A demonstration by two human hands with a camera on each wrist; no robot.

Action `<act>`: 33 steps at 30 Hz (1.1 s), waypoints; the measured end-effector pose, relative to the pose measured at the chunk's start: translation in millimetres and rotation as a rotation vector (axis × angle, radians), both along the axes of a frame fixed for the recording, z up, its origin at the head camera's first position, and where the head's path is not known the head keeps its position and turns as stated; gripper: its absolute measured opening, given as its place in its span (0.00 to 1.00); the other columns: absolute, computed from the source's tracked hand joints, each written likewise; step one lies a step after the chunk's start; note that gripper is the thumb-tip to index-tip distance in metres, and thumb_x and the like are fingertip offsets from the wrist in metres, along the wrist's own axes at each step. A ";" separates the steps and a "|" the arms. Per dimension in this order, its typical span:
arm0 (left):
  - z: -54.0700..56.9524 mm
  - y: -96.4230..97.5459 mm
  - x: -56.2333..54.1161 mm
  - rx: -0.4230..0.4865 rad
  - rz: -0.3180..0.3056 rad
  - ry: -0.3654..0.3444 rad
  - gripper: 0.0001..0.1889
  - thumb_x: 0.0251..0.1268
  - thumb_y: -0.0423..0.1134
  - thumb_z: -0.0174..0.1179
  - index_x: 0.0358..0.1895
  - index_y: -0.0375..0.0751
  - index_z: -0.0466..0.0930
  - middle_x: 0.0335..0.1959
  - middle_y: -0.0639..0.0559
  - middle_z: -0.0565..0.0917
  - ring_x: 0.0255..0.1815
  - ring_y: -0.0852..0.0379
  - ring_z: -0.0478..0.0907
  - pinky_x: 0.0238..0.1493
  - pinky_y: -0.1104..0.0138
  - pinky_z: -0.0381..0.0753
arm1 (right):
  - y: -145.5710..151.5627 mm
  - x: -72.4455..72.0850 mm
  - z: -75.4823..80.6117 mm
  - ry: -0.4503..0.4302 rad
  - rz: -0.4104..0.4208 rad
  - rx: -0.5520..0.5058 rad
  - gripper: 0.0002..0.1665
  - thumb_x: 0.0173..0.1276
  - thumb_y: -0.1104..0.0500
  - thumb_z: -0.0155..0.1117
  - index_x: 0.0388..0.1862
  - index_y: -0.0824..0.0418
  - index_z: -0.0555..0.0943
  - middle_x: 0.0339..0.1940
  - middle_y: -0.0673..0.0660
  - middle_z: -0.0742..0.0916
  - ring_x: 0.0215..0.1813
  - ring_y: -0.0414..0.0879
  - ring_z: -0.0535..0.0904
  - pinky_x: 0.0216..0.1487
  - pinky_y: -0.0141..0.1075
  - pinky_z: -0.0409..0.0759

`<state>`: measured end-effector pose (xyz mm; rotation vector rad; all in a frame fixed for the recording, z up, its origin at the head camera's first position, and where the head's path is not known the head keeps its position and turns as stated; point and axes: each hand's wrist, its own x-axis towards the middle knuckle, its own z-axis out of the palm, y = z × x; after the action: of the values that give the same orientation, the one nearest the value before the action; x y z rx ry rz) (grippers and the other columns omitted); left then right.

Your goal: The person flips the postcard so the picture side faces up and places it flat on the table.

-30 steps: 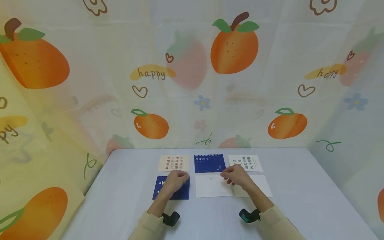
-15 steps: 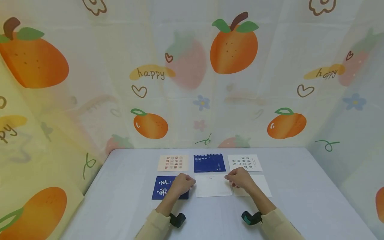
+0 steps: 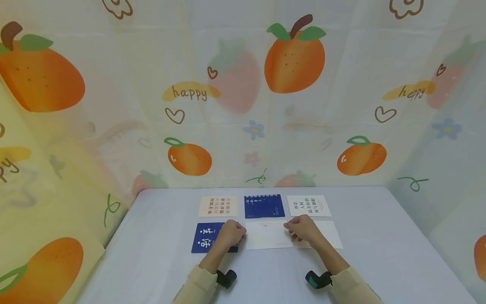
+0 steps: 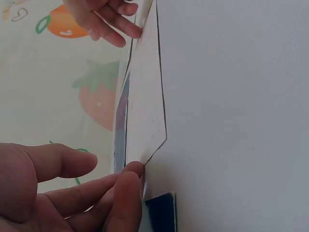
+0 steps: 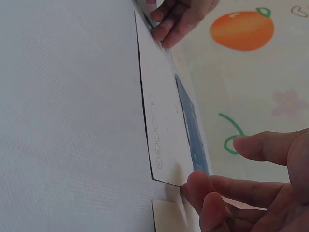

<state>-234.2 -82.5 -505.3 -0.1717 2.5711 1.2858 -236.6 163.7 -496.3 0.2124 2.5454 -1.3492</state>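
The left hand [image 3: 230, 233] and right hand [image 3: 305, 229], relaxed and gripping nothing, flank the white card [image 3: 269, 236] at the head view's lower centre, so I'd nudge its edges gently and evenly.

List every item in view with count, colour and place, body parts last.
Backdrop: 1, pale with orange fruit prints, behind the table
Table: 1, whitish, under the cards
Beige card: 1, beige, back left
Dark card: 1, blue, back middle
Lettered card: 1, white, back right
Blue card: 1, blue, front left
Plain card: 1, white, front middle
Covered card: 1, white, front right, partly hidden
Wrist cameras: 2, black, one per wrist
Sleeves: 2, cream, both arms
Left grip: 1, bare, plain card's left edge
Right grip: 1, bare, plain card's right edge
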 end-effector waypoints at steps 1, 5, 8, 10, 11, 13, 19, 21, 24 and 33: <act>-0.2 -0.6 -0.3 0.028 0.002 -0.008 0.11 0.62 0.34 0.56 0.36 0.29 0.85 0.24 0.47 0.82 0.23 0.58 0.77 0.26 0.67 0.81 | 0.0 -0.5 -1.2 -0.003 -0.004 -0.007 0.17 0.65 0.56 0.64 0.42 0.70 0.84 0.30 0.59 0.86 0.26 0.45 0.78 0.27 0.33 0.77; -1.9 -3.3 -0.3 0.111 0.008 -0.045 0.12 0.63 0.35 0.56 0.39 0.28 0.84 0.25 0.48 0.82 0.23 0.59 0.76 0.25 0.68 0.82 | 0.0 -1.9 -4.9 -0.007 -0.020 -0.039 0.16 0.64 0.57 0.63 0.42 0.70 0.84 0.30 0.59 0.86 0.25 0.45 0.79 0.27 0.33 0.77; -2.4 -5.1 0.3 0.148 0.010 -0.060 0.13 0.63 0.35 0.56 0.41 0.27 0.84 0.26 0.47 0.83 0.23 0.58 0.76 0.26 0.67 0.83 | 1.3 -2.7 -5.3 -0.014 -0.024 -0.073 0.18 0.64 0.57 0.62 0.43 0.71 0.84 0.29 0.59 0.86 0.24 0.44 0.79 0.26 0.32 0.77; -2.2 -5.9 0.5 0.161 0.010 -0.067 0.13 0.64 0.35 0.57 0.41 0.27 0.84 0.26 0.47 0.83 0.22 0.58 0.76 0.26 0.66 0.83 | 3.3 -2.9 -4.6 -0.027 -0.023 -0.111 0.20 0.65 0.57 0.61 0.46 0.73 0.82 0.29 0.58 0.86 0.23 0.43 0.80 0.26 0.30 0.77; -1.6 -6.2 0.4 0.168 0.010 -0.069 0.13 0.64 0.35 0.57 0.41 0.27 0.84 0.26 0.46 0.84 0.22 0.58 0.76 0.26 0.66 0.83 | 4.2 -3.1 -4.4 -0.034 -0.027 -0.133 0.21 0.66 0.57 0.61 0.48 0.74 0.81 0.28 0.58 0.86 0.23 0.42 0.80 0.25 0.30 0.77; -0.7 -6.3 0.5 0.176 0.011 -0.079 0.13 0.64 0.35 0.57 0.41 0.26 0.84 0.27 0.46 0.84 0.22 0.58 0.76 0.26 0.66 0.83 | 5.7 -3.3 -4.6 -0.044 -0.039 -0.174 0.22 0.66 0.57 0.60 0.50 0.75 0.80 0.28 0.57 0.86 0.22 0.41 0.79 0.24 0.28 0.75; 0.4 -6.2 1.7 0.177 0.005 -0.096 0.13 0.65 0.35 0.57 0.43 0.27 0.84 0.28 0.45 0.85 0.23 0.58 0.77 0.26 0.66 0.83 | 4.2 -2.6 -10.3 -0.033 -0.109 -0.220 0.16 0.63 0.64 0.62 0.45 0.75 0.82 0.22 0.56 0.85 0.19 0.41 0.77 0.22 0.28 0.72; 0.1 -6.4 1.7 0.180 0.002 -0.098 0.13 0.65 0.35 0.57 0.43 0.27 0.84 0.29 0.45 0.85 0.24 0.58 0.77 0.26 0.66 0.84 | 2.5 -3.5 -11.4 -0.027 -0.122 -0.222 0.15 0.62 0.66 0.62 0.44 0.75 0.83 0.19 0.55 0.84 0.18 0.40 0.76 0.21 0.28 0.71; -0.5 -6.6 1.3 0.188 -0.001 -0.101 0.13 0.65 0.35 0.57 0.44 0.26 0.83 0.30 0.45 0.85 0.24 0.57 0.77 0.26 0.67 0.83 | 0.2 -5.5 -11.8 -0.024 -0.135 -0.219 0.14 0.61 0.67 0.62 0.44 0.76 0.83 0.17 0.54 0.82 0.18 0.40 0.75 0.21 0.27 0.70; -1.4 -7.8 -0.5 0.169 -0.010 -0.104 0.13 0.65 0.35 0.58 0.43 0.26 0.84 0.28 0.46 0.85 0.24 0.58 0.77 0.25 0.67 0.83 | -2.2 -10.5 -15.6 0.017 -0.119 -0.149 0.14 0.57 0.70 0.61 0.43 0.75 0.82 0.18 0.55 0.82 0.17 0.41 0.75 0.22 0.29 0.71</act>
<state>-234.7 -90.3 -506.7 -0.1875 2.3611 1.4429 -247.1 161.5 -511.9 0.3294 2.4665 -1.5831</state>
